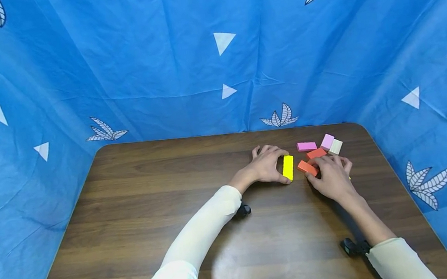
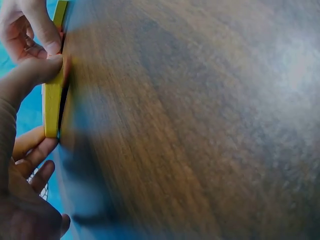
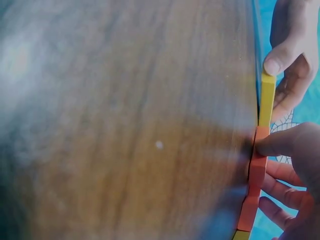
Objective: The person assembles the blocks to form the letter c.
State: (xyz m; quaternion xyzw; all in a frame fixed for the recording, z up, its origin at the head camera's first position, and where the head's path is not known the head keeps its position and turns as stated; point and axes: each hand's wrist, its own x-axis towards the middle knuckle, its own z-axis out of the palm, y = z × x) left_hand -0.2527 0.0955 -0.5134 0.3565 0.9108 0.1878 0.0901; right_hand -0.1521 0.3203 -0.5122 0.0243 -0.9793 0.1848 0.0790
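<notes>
My left hand pinches a flat yellow block between thumb and fingers on the brown wooden table. The left wrist view shows the yellow block edge-on, with my thumb pressed on its side. Just right of it, my right hand grips an orange block, thumb on its near side and fingers curled over it. In the right wrist view the orange block lies end to end with the yellow block.
Behind my right hand lie a pink block, a second orange block, a pale pink block and a cream block. Blue patterned cloth walls in the table on three sides.
</notes>
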